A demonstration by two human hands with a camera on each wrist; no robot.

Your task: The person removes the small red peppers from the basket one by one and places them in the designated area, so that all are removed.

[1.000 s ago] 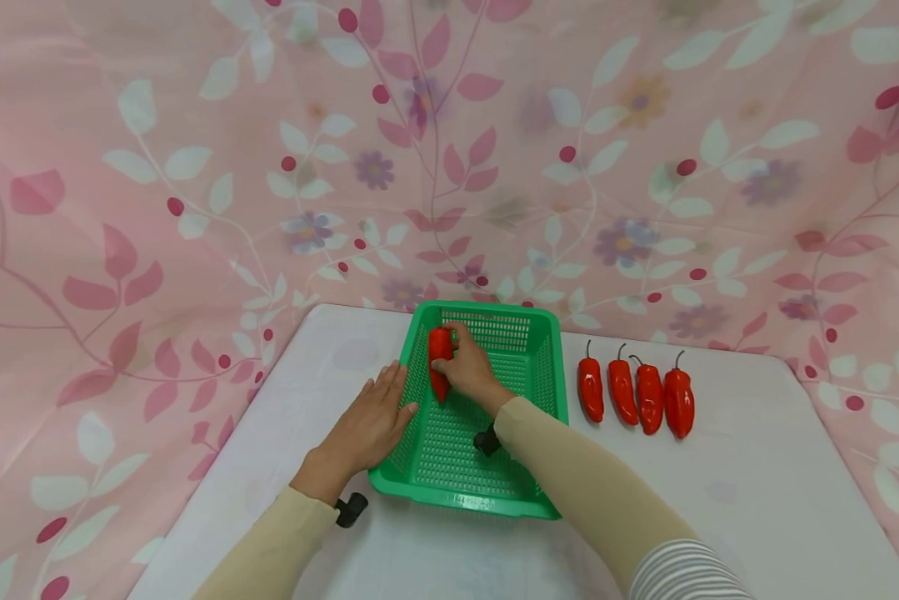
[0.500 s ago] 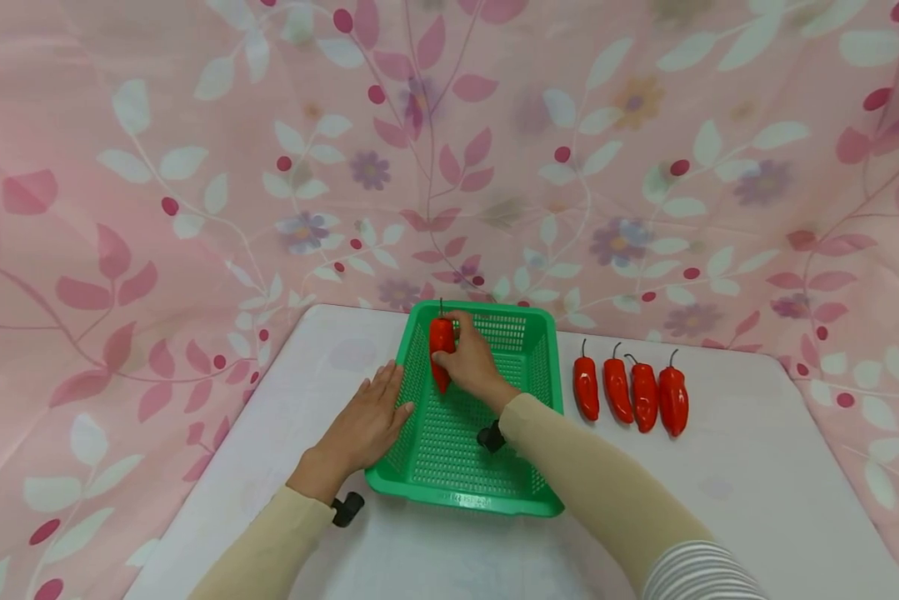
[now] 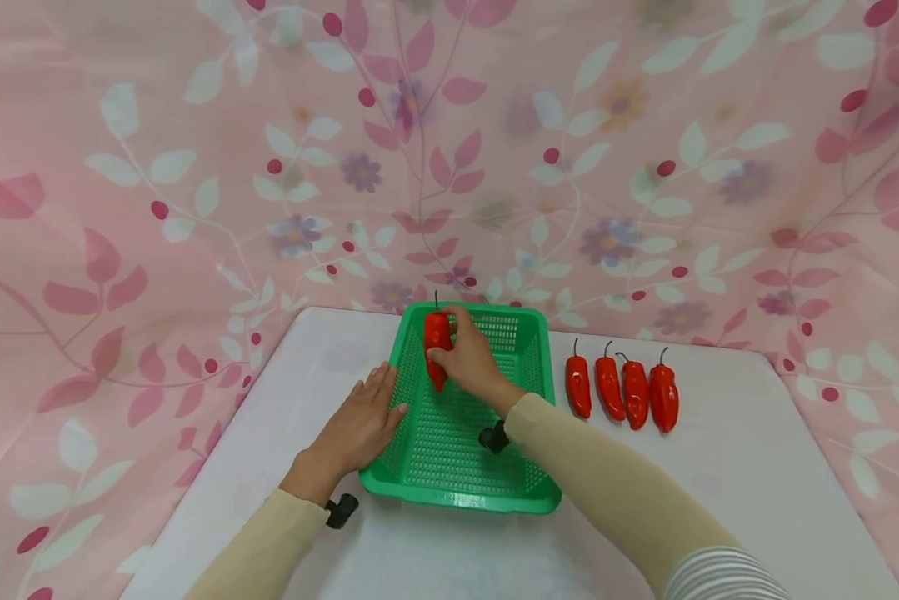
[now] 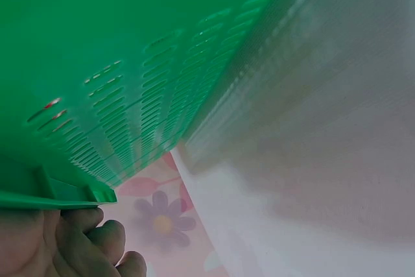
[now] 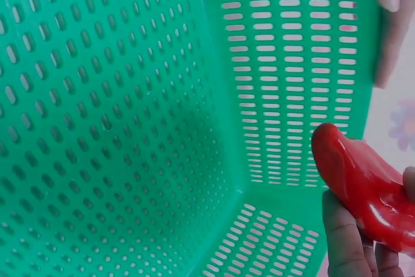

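A glossy red pepper is pinched between the thumb and fingers of my right hand. It points tip-down over the far left part of a green plastic basket, stem upward. The right wrist view shows the same pepper with its tip above the slotted wall. My left hand lies with straight fingers along the basket's left rim. Seen by the left wrist camera, the fingers are at the rim, beside the basket's outer wall.
Several red peppers with dark stems lie in a row on the white table, right of the basket. Behind the table hangs a pink flowered cloth. Black wrist cameras sit under the wrists.
The right hand has raised the pepper a little toward the basket's far left corner, and its stem has come into view. The left hand stays at the rim. The head view has shifted slightly.
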